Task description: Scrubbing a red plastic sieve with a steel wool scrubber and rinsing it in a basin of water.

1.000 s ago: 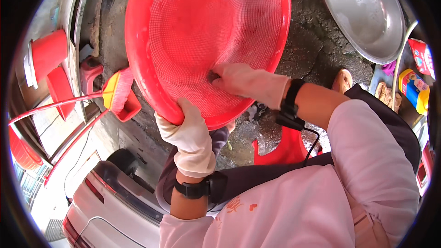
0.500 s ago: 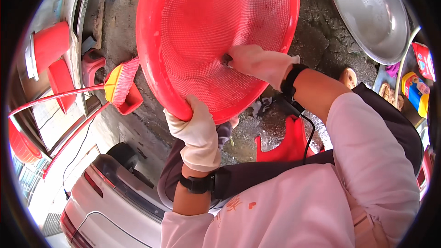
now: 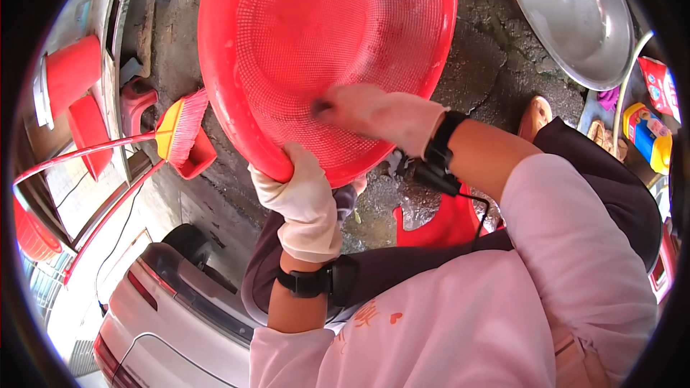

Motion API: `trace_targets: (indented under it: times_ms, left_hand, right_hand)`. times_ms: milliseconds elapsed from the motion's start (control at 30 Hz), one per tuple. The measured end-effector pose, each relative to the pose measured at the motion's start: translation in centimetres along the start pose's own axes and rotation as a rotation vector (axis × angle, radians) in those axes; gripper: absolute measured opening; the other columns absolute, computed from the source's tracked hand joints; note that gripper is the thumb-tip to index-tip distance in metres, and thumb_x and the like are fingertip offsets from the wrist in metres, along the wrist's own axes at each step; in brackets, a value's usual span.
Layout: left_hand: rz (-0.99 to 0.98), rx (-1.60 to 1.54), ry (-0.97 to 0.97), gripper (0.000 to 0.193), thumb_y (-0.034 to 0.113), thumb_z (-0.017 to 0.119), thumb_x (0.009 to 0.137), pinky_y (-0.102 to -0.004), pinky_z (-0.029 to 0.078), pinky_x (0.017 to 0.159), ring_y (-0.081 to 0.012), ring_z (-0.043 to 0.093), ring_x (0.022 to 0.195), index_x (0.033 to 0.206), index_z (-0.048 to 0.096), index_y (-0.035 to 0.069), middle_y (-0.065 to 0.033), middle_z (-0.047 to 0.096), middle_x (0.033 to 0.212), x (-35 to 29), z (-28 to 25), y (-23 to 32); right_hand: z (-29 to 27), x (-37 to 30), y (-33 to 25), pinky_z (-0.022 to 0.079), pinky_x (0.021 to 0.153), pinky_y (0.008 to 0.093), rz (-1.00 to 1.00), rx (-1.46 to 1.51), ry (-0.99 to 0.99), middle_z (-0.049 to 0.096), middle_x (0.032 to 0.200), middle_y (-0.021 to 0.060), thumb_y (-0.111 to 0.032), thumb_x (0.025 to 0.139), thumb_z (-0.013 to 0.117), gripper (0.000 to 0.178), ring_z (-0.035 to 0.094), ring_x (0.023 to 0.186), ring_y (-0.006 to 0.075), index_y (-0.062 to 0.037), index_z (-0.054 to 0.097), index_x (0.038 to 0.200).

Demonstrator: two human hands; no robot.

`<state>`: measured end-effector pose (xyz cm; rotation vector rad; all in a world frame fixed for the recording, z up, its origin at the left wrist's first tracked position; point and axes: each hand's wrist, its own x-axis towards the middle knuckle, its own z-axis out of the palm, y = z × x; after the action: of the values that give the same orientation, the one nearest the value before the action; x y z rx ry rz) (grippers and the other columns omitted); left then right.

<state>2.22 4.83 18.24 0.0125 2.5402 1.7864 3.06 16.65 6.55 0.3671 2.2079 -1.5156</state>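
Observation:
A large red plastic basket (image 3: 309, 29) with a mesh wall and smooth rim is tilted up before me, wet in places. Its near left rim is gripped by my left hand (image 3: 298, 190), which wears a whitish glove. My right hand (image 3: 384, 116), gloved too and smeared by motion, is inside the basket against its near mesh wall. At its fingertips a small dark pad (image 3: 321, 108) shows, too blurred to tell its exact kind. Both wrists carry black bands.
A wide metal basin (image 3: 575, 21) stands at the far right, beside a blue-yellow container (image 3: 647, 136) and a hose (image 3: 627, 86). A red stool (image 3: 442, 223) is below the basket on wet ground. To the left are a broom (image 3: 183, 129), a dustpan (image 3: 200, 158) and a pale car (image 3: 165, 316).
My right hand has swept left along the inside of the basket with the dark pad. The basket and my left hand have shifted slightly left in view, along with the surroundings.

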Motion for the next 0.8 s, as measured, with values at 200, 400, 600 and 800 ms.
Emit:
trace_targets:
  times_ms: [200, 400, 600, 800]
  left_hand:
    - [0.195, 0.073, 0.026, 0.011, -0.005, 0.062, 0.085, -0.0292, 0.05, 0.069, -0.0095, 0.056, 0.076, 0.093, 0.062, 0.002, -0.003, 0.063, 0.085, 0.4, -0.5, -1.0]
    - [0.273, 0.156, 0.103, 0.02, -0.003, 0.065, 0.084, -0.0324, 0.052, 0.076, -0.0167, 0.062, 0.08, 0.104, 0.065, -0.004, -0.0073, 0.069, 0.094, 0.9, -0.8, -3.0]
    - [0.212, 0.167, 0.05, 0.021, -0.004, 0.066, 0.083, -0.0332, 0.053, 0.077, -0.0169, 0.063, 0.083, 0.103, 0.066, -0.005, -0.0083, 0.069, 0.096, 1.0, -1.1, -2.5]
    - [0.29, 0.144, 0.072, 0.025, -0.005, 0.063, 0.083, -0.0323, 0.054, 0.079, -0.0171, 0.063, 0.086, 0.108, 0.064, -0.005, -0.01, 0.067, 0.103, 1.3, -1.2, -3.7]
  right_hand:
    - [-1.8, 0.3, -2.6, 0.051, 0.091, 0.0425, 0.081, 0.275, -0.231, 0.071, 0.108, 0.0116, -0.04, 0.091, 0.055, 0.041, 0.066, 0.104, 0.0312, -0.0177, 0.065, 0.124]
    - [-0.9, 1.6, -0.1, 0.051, 0.088, 0.0406, 0.005, -0.032, -0.125, 0.067, 0.113, 0.0178, -0.045, 0.092, 0.055, 0.05, 0.066, 0.103, 0.0323, -0.0086, 0.059, 0.126]
    - [-0.5, 0.6, -0.4, 0.049, 0.091, 0.0421, -0.248, 0.214, 0.12, 0.067, 0.112, 0.0189, -0.042, 0.095, 0.052, 0.047, 0.064, 0.105, 0.0354, -0.0058, 0.061, 0.123]
    - [-5.6, -4.0, -3.6, 0.048, 0.097, 0.0405, -0.289, 0.303, -0.072, 0.051, 0.137, 0.0119, -0.015, 0.097, 0.045, 0.039, 0.055, 0.12, 0.0318, -0.0101, 0.054, 0.134]
